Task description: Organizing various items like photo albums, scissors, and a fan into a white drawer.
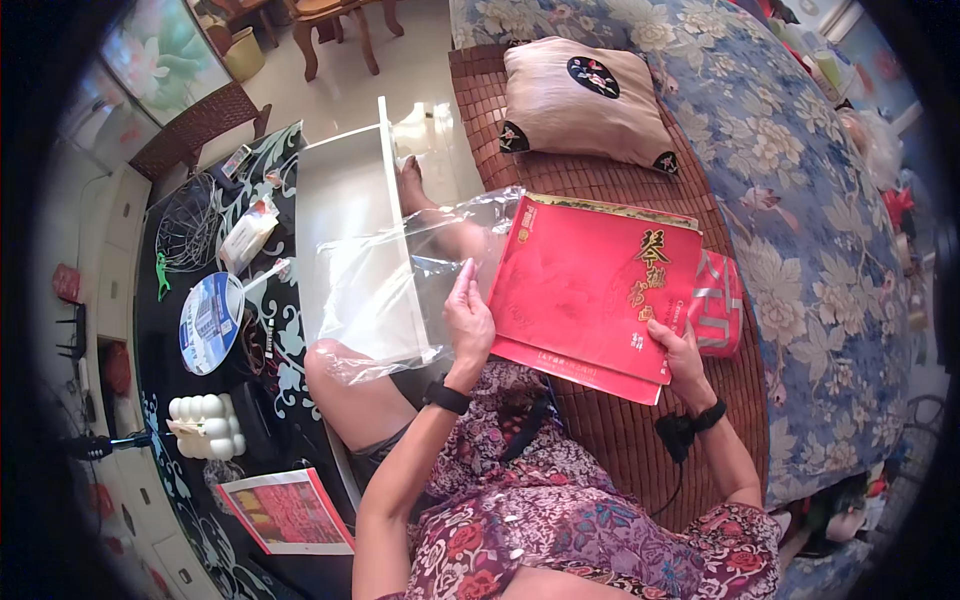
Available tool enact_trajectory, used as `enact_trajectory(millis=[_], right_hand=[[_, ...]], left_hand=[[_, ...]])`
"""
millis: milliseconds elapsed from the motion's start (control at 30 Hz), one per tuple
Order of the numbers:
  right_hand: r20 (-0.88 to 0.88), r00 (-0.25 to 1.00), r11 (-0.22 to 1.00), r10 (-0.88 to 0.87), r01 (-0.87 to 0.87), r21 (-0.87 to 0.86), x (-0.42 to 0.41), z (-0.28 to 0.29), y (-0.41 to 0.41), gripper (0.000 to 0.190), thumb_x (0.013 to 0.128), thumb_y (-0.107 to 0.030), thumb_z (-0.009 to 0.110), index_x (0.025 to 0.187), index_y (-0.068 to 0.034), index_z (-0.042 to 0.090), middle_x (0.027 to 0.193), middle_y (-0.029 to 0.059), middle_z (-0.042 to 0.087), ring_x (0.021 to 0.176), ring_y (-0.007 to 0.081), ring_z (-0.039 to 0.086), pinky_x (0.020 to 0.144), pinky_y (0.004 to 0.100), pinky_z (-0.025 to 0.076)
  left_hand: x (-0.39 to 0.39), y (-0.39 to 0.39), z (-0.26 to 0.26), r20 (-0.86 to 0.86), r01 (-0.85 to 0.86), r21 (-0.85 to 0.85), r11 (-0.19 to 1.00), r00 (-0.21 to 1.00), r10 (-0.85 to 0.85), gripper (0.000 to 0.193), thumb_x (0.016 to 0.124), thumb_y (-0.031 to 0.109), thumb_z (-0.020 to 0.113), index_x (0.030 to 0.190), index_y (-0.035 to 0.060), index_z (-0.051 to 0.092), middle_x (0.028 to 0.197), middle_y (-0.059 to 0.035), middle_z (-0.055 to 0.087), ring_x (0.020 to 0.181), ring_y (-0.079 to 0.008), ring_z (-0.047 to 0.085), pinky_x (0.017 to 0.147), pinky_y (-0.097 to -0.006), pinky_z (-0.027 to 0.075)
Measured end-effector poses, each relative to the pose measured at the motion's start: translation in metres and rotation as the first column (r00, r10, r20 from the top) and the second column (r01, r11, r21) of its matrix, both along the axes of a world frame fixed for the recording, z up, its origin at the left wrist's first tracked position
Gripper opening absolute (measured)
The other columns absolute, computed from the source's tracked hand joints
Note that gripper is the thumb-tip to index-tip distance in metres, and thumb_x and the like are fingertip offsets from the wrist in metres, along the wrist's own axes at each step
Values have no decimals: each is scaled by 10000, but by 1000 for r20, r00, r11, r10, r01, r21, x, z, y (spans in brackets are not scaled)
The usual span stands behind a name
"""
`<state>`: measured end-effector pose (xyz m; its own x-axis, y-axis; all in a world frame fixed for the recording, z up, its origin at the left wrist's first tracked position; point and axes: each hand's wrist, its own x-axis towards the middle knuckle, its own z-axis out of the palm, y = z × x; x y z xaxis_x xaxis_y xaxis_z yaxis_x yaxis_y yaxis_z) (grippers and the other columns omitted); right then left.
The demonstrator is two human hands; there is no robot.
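My right hand (681, 355) grips the lower right edge of a stack of red printed booklets or folders (577, 285), thumb on top. The top one bears gold and black writing; the edges of others show beneath it. A clear plastic sleeve (375, 292) extends left from the stack, over my knee and an open drawer. My left hand (470, 311) is at the sleeve's right part, by the stack's left edge, fingers together and pointing up; whether it pinches the film is not plain. A red and grey plastic bag (718, 304) lies beneath the stack's right side.
An open white drawer (341, 187) juts from the black patterned table (289, 442) at left. On the table are a wire basket (187, 221), a hand fan (211, 322), a tissue pack (249, 234) and a red printed sheet (289, 512). A cushion (585, 105) lies on the brown slatted mat (615, 427).
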<state>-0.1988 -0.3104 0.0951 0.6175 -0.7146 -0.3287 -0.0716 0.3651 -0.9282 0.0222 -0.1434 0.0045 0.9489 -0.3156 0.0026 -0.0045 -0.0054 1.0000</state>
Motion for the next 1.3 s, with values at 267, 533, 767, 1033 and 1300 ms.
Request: enact_trajectory(millis=[267,533,767,1033,1300], right_hand=[[10,999,999,40,-41,19,-14,9,12,400,837,-47,550,1204,-21,393,987,86,581,817,153,615,703,288,538],[16,1000,1000,-6,6,-8,-15,11,16,358,835,-62,561,1166,-3,436,997,91,585,836,149,611,712,285,534],[25,1000,987,1,4,-163,-15,24,28,334,828,-81,583,1131,5,472,989,85,594,851,149,604,733,289,525],[-11,998,985,62,-63,-158,-16,25,29,410,825,-66,586,1194,-7,418,1054,98,575,897,162,598,761,291,523],[20,997,986,80,-76,-151,-16,21,29,430,827,-42,575,1215,-11,392,1069,102,569,917,169,596,779,301,527]], left_hand=[[-22,7,40,170,72,77,994,982,-85,338,924,72,397,1248,24,483,1167,-176,569,1111,-240,538,908,-309,425],[-33,13,45,395,95,162,982,906,-153,372,864,-12,410,1222,25,502,1194,-183,536,1134,-328,496,941,-380,409],[-36,9,49,505,94,204,975,843,-187,410,838,-41,414,1237,14,485,1213,-178,523,1151,-326,482,972,-387,379],[-30,16,58,491,57,214,975,857,-158,417,852,-45,392,1254,29,474,1227,-184,511,1177,-318,462,980,-379,378],[-36,20,56,603,118,298,947,746,-282,525,760,-89,404,1269,28,460,1247,-181,496,1207,-323,432,1007,-416,336]])
